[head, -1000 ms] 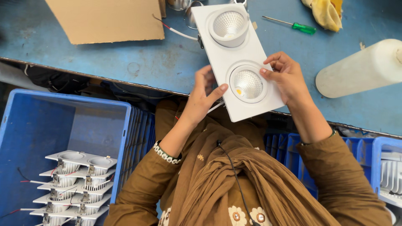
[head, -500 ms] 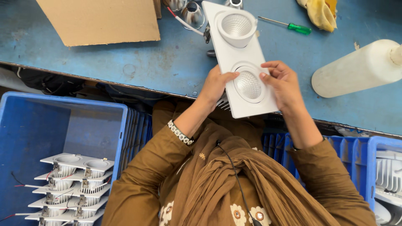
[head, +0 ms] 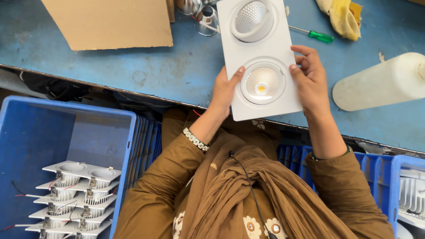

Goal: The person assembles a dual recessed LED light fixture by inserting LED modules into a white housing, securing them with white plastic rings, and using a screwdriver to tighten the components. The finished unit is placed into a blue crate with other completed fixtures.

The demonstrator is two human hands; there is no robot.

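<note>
Tilted more upright than half a second ago, the white twin downlight panel (head: 261,57) is held over the near edge of the blue workbench (head: 110,71). Left hand (head: 225,90) grips its left edge; right hand (head: 310,79) clasps the right edge beside the lower lamp. Behind lie a green screwdriver (head: 316,35), yellow cloth (head: 341,15), cardboard box (head: 110,22) and white cylinder (head: 380,82). Below left, a blue crate (head: 26,132) holds stacked fixtures (head: 73,194).

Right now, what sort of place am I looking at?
Most likely a light-fitting assembly workshop. Both hands hold a white twin-lamp panel over a worn blue workbench. A blue crate beside it holds a stack of similar fittings with loose wires, and a green screwdriver lies on the bench.
</note>
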